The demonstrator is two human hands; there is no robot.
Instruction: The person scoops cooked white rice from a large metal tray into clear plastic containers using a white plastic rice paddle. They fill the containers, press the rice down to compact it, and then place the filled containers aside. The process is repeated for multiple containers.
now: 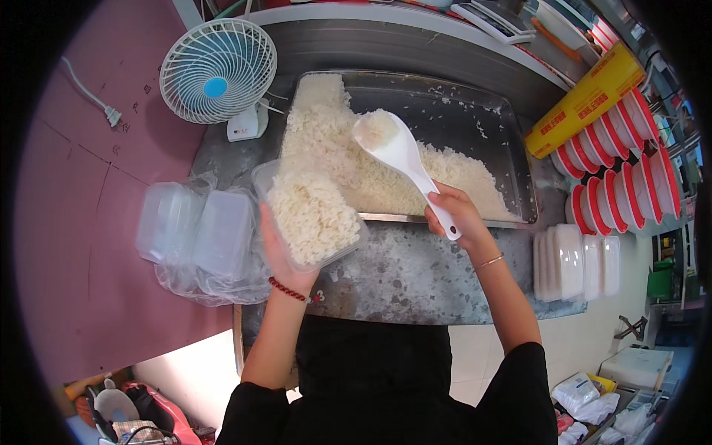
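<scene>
My left hand [282, 250] holds a clear plastic food container [356, 245] from its left and underside, tilted over the near left part of the tray. Cooked white rice [311, 214] fills much of it. In my right hand [459, 214] is the handle of a white plastic rice paddle [409, 158]. A little rice clings to the paddle's bowl, which is over the rice in a large metal tray [439, 100]. Loose rice [311, 119] covers the tray's left side and near edge, and the far right part shows bare metal with scattered grains.
A white desk fan [217, 72] stands at the left back. Stacked clear containers [222, 228] in a plastic bag lie to the left. On the right are filled lidded containers [562, 261], stacks of red-rimmed round bowls [617, 194] and a yellow roll [584, 100]. A scale [495, 22] sits on the ledge behind.
</scene>
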